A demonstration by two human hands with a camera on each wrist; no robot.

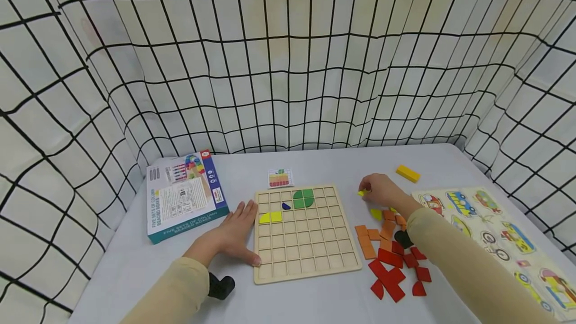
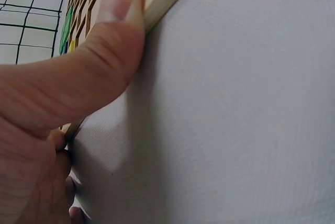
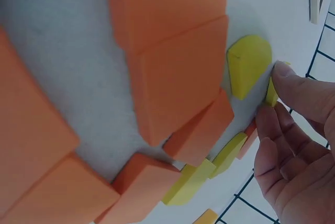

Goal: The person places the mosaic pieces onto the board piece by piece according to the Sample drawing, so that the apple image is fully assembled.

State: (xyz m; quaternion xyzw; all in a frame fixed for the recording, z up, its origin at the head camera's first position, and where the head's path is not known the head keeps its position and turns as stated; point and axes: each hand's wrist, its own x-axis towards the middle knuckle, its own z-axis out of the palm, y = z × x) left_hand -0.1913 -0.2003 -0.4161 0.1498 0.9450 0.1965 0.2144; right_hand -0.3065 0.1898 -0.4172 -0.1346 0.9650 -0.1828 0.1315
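A square wooden grid board point(image 1: 310, 245) lies on the table. Yellow pieces point(image 1: 270, 217), a small dark blue piece point(image 1: 286, 206) and green rounded pieces point(image 1: 303, 198) sit on its upper cells. My left hand point(image 1: 232, 231) rests along the board's left edge, fingers extended; its thumb point(image 2: 112, 41) presses on the rim in the left wrist view. Beyond the board's right side, my right hand point(image 1: 381, 187) pinches a small yellow piece point(image 3: 271, 92) between thumb and fingers. Just beside it lies a rounded yellow piece point(image 3: 249, 64), near several orange pieces point(image 3: 180, 77).
Several red pieces point(image 1: 390, 279) lie right of the board. A picture card point(image 1: 280, 178) is behind it, a boxed set point(image 1: 184, 199) at left. A yellow block point(image 1: 407, 173) and a picture puzzle board point(image 1: 495, 234) are at right. Black netting point(image 1: 288, 69) surrounds the table.
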